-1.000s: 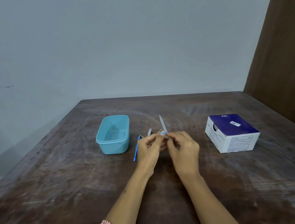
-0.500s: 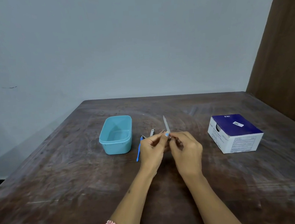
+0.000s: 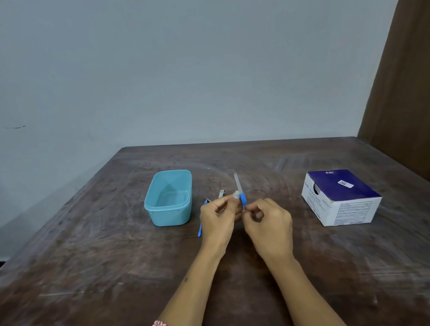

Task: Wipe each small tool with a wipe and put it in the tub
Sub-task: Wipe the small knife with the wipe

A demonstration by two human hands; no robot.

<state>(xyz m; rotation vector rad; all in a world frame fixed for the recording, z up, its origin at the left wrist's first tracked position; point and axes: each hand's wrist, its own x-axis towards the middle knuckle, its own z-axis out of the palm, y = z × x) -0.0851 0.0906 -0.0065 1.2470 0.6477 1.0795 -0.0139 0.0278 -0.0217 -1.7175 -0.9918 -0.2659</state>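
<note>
Both hands are held together above the table centre, closed around a slim metal tool

By the left hand [image 3: 219, 220] the nail file [image 3: 238, 186] is pinched at its blue handle, the grey blade pointing up and away; the right hand [image 3: 268, 223] is curled with fingertips at the handle's lower end, and whether a wipe is held there cannot be told. Just left, the light blue tub [image 3: 169, 198] is seen on the table [image 3: 88, 263] with nothing visible inside. Between tub and hands, a blue-handled tool [image 3: 200, 231] and a metal nail clipper [image 3: 221, 193] are lying. Well to the right, a purple-and-white box [image 3: 340, 196] is placed
</note>
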